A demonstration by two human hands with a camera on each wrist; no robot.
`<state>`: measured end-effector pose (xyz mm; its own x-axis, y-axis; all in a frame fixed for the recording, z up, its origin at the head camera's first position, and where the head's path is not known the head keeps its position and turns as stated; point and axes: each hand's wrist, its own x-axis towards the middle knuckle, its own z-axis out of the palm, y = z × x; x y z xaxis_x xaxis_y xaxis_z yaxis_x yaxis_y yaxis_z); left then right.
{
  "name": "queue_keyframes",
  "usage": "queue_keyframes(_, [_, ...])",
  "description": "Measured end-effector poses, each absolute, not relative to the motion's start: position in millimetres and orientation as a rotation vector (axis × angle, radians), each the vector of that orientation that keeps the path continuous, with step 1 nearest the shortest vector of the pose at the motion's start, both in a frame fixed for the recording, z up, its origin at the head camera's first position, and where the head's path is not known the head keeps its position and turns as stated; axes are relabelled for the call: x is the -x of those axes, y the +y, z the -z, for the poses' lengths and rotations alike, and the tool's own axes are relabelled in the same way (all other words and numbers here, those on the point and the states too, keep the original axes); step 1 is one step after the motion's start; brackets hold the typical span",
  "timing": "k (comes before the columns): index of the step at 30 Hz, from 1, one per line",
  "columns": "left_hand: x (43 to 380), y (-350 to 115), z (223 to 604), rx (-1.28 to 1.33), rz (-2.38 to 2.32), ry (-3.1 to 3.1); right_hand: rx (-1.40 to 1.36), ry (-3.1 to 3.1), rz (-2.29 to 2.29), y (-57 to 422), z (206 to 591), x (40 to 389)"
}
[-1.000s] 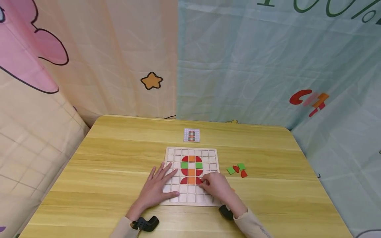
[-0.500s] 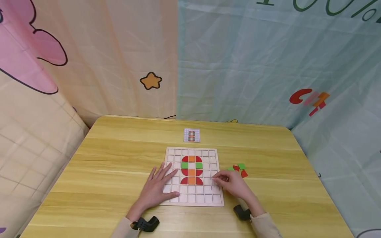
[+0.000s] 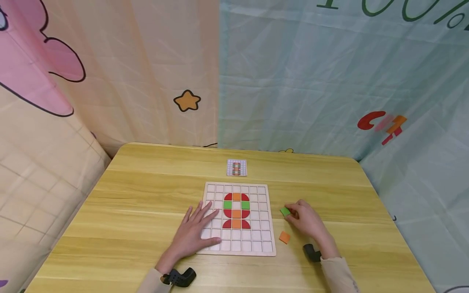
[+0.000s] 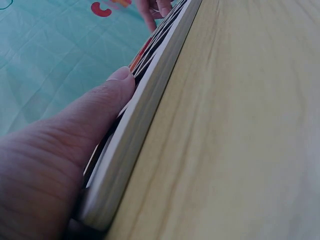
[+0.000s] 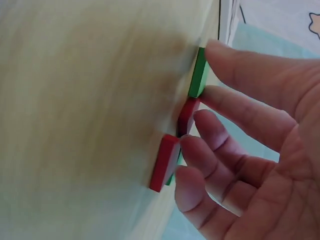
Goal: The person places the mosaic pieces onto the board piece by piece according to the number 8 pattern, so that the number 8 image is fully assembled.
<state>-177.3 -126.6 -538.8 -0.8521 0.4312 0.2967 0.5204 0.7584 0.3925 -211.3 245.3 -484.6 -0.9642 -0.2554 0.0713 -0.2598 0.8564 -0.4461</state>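
My left hand (image 3: 194, 230) rests flat with spread fingers on the left side of a white gridded board (image 3: 256, 246); its thumb lies over the near edge in the left wrist view. Red curved tiles, orange squares (image 3: 236, 224) and green squares (image 3: 245, 205) form a column on the grid. Right of the board, my right hand (image 3: 307, 219) pinches a loose green square tile (image 3: 285, 211), thumb and forefinger at opposite edges in the right wrist view. Under its other fingers lie red tiles (image 5: 164, 162) and another green tile, mostly hidden from the head view.
A loose orange square tile (image 3: 284, 237) lies beside the board's right edge. Behind the board is a small printed pattern card (image 3: 236, 167). The wooden table (image 3: 154, 175) ends at hanging printed cloths at the back and sides.
My right hand has moved right from the lowest red tile on the board to the loose tiles, taking hold of a green one and uncovering the orange tile. The left hand stays put.
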Motion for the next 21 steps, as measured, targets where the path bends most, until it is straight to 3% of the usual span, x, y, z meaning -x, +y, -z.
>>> queue_keyframes(21, [176.6,-126.0,538.7,0.75,0.709,-2.768,-0.316,-2.965,-1.154,240.4,490.2,211.4])
